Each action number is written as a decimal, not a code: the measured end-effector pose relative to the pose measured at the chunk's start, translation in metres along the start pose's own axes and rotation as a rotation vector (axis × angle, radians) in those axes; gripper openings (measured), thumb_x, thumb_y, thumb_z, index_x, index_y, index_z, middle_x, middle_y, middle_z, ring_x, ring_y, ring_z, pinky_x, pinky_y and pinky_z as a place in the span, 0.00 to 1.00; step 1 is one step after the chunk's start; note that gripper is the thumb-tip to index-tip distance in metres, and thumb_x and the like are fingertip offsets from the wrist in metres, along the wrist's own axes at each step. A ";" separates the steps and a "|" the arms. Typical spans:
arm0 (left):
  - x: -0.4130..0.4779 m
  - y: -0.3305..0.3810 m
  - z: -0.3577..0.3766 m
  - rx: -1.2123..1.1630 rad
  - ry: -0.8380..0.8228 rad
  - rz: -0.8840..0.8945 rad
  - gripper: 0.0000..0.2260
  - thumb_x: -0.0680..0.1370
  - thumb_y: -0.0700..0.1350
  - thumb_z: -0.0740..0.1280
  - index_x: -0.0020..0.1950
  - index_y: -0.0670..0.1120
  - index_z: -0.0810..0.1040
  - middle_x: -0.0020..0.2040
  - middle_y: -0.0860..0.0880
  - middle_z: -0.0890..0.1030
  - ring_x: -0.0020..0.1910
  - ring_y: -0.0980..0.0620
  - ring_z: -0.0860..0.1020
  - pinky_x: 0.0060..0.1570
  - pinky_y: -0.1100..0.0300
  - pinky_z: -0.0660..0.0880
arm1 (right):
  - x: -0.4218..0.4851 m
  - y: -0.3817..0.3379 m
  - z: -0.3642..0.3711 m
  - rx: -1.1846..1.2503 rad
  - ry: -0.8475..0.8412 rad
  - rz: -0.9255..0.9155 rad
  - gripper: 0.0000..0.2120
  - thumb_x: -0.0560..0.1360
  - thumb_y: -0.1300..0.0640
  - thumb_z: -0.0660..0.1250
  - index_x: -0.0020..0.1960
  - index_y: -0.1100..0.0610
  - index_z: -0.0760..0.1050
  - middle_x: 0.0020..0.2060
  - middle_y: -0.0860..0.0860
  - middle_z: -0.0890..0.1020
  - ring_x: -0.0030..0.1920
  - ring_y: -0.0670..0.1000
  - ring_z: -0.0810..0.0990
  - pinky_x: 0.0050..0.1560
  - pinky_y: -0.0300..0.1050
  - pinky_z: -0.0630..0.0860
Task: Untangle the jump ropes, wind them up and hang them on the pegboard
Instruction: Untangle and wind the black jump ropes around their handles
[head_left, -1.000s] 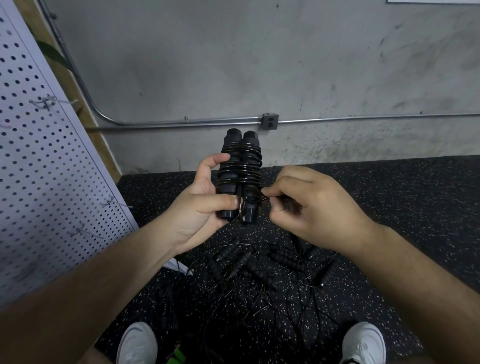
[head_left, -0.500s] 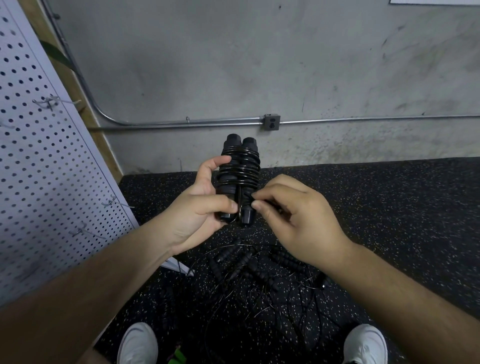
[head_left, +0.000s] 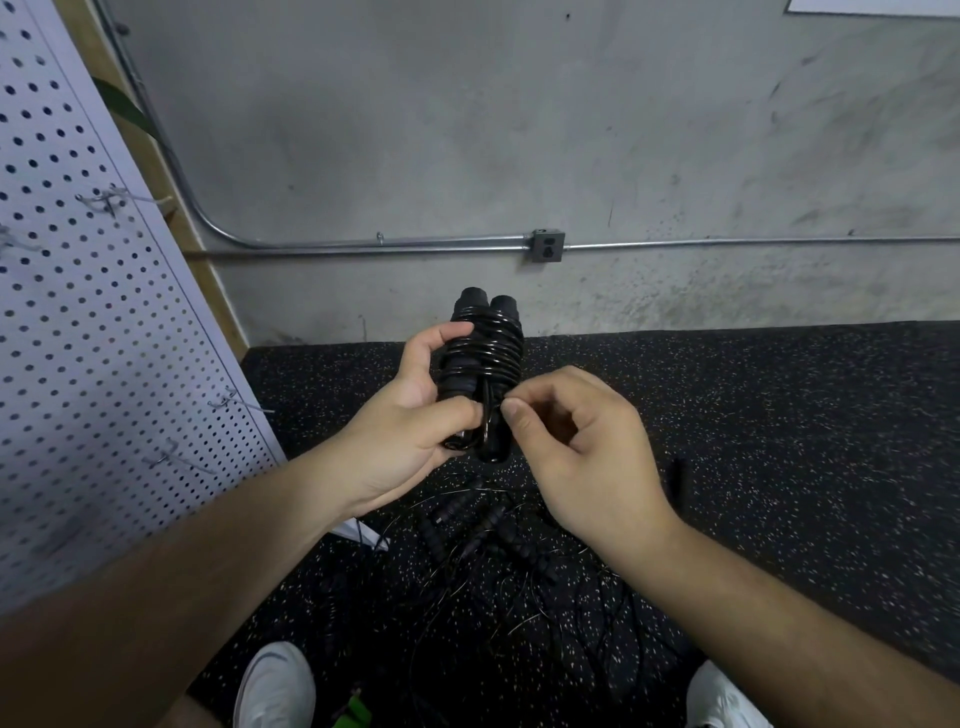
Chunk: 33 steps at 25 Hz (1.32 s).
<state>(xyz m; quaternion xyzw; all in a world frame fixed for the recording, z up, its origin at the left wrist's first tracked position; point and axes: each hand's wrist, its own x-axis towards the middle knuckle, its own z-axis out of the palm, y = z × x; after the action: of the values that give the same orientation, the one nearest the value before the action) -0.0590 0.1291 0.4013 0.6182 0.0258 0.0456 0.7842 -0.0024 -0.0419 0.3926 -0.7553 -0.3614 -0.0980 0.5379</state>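
Grips the wound jump rope (head_left: 488, 358) in the left hand (head_left: 405, 436), upright in the air above the far part of the floor (head_left: 779, 415) and in front of the wall (head_left: 519, 130): two black handles side by side, glossy cord coiled tight round their upper half, thumb laid across the lower part, forefinger curled round the coils on the left. Pinches at the same bundle with the right hand (head_left: 587, 457), thumb and forefinger tips closed together against its lower right side, just beside a loop of cord hanging down between the handles; cannot tell whether any strand sits between those tips, other fingers loosely curled. Straight below the hands, on the speckled black floor, a heap of tangled jump ropes (head_left: 483, 525), ribbed black handles and thin cords crossing one another, partly hidden behind both forearms. At the floor's near edge, a white shoe on the left (head_left: 275, 680) and another on the right (head_left: 722, 701), with a small green scrap (head_left: 353, 712) between them. Along the left side, a white pegboard (head_left: 93, 338) leaning back, with bare wire hooks (head_left: 109, 200) on it, well apart from the bundle; behind it a wooden upright (head_left: 202, 270). Across the wall, a metal conduit (head_left: 415, 244) running level into an outlet box (head_left: 547, 246), directly above the handle tops.
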 end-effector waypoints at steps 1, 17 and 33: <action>-0.001 0.000 -0.001 0.007 0.002 0.007 0.35 0.70 0.33 0.65 0.73 0.57 0.65 0.55 0.44 0.84 0.53 0.50 0.82 0.53 0.52 0.81 | 0.000 -0.001 -0.001 0.003 -0.014 -0.008 0.04 0.78 0.60 0.71 0.44 0.53 0.82 0.40 0.43 0.80 0.43 0.48 0.79 0.44 0.36 0.72; -0.006 0.001 0.001 0.464 0.084 0.112 0.30 0.83 0.34 0.59 0.78 0.63 0.59 0.51 0.52 0.79 0.38 0.64 0.79 0.41 0.68 0.75 | 0.003 0.006 -0.003 0.025 -0.059 -0.102 0.04 0.77 0.64 0.72 0.45 0.57 0.83 0.40 0.45 0.81 0.41 0.48 0.78 0.43 0.35 0.71; 0.008 0.012 -0.008 0.075 0.072 -0.007 0.32 0.70 0.36 0.63 0.72 0.56 0.63 0.55 0.41 0.80 0.44 0.51 0.83 0.42 0.54 0.81 | 0.006 0.010 0.008 -0.123 -0.017 -0.246 0.07 0.77 0.66 0.72 0.53 0.61 0.85 0.46 0.49 0.81 0.46 0.43 0.79 0.47 0.34 0.75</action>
<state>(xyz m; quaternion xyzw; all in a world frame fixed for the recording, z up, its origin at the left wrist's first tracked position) -0.0526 0.1401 0.4109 0.6452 0.0577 0.0640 0.7592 0.0066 -0.0344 0.3848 -0.7376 -0.4493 -0.1788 0.4713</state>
